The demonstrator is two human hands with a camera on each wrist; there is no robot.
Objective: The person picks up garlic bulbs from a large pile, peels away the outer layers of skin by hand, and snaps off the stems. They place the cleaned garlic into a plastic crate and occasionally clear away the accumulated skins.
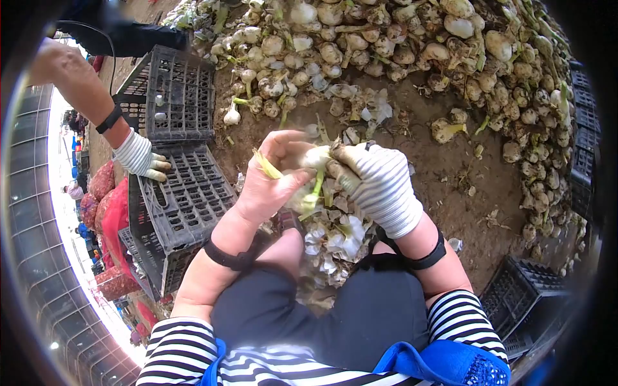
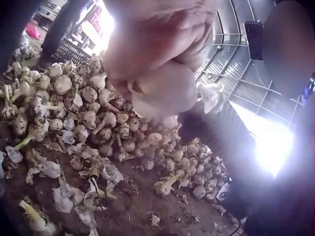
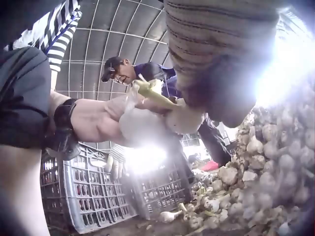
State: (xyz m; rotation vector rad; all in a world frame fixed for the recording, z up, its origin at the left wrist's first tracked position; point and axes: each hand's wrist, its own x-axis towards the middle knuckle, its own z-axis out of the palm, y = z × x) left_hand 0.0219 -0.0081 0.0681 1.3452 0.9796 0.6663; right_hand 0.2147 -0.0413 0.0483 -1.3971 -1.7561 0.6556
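Observation:
A pale garlic bulb (image 1: 317,157) with a green stem (image 1: 315,193) is between the two hands in the head view. My bare left hand (image 1: 273,177) holds it with curled fingers and thumb; a yellowish strip of leaf lies against this hand. The right hand (image 1: 383,180), in a striped glove with dirty fingertips, grips the bulb from the other side. In the left wrist view, the left hand (image 2: 157,42) is around a smooth white bulb (image 2: 167,91). The right wrist view shows the bulb (image 3: 184,118) at the dark, shaded glove fingers.
A large heap of garlic (image 1: 386,38) spreads ahead and to the right. Peeled skins (image 1: 344,238) litter the ground between the feet. Black crates (image 1: 183,193) stand at left, with another person's gloved hand (image 1: 138,154) on one. Another crate (image 1: 521,296) is at lower right.

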